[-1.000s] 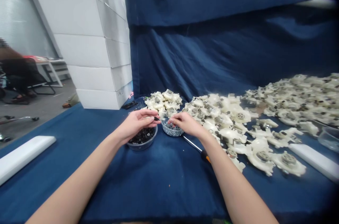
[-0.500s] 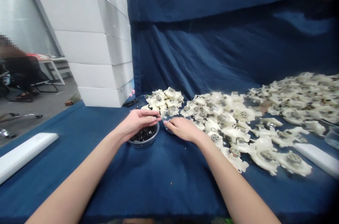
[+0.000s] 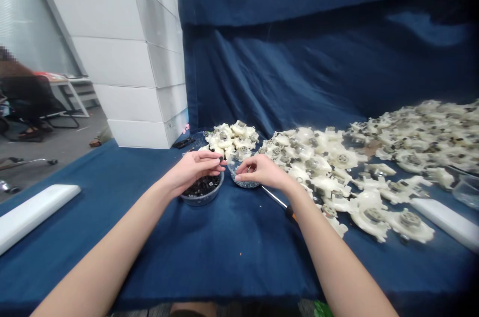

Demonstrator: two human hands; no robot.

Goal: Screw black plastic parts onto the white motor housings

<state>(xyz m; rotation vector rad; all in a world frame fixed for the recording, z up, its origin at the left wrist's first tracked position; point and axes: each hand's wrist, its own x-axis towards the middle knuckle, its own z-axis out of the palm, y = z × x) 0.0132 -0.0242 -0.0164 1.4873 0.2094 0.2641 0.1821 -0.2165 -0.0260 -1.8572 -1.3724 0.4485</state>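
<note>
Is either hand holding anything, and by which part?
Cannot be told: the left hand curls over the bowl of black parts, the right hand over the bowl of grey bits; anything between the fingertips is too small to see.

- Left hand hides some of the clear round bowl.
- Tiny grey bits in the other clear bowl are too small to tell.
- White plastic heap runs off the right edge.

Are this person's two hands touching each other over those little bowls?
Apart: the head view shows the left hand and right hand with a plain gap between their fingertips.
</note>
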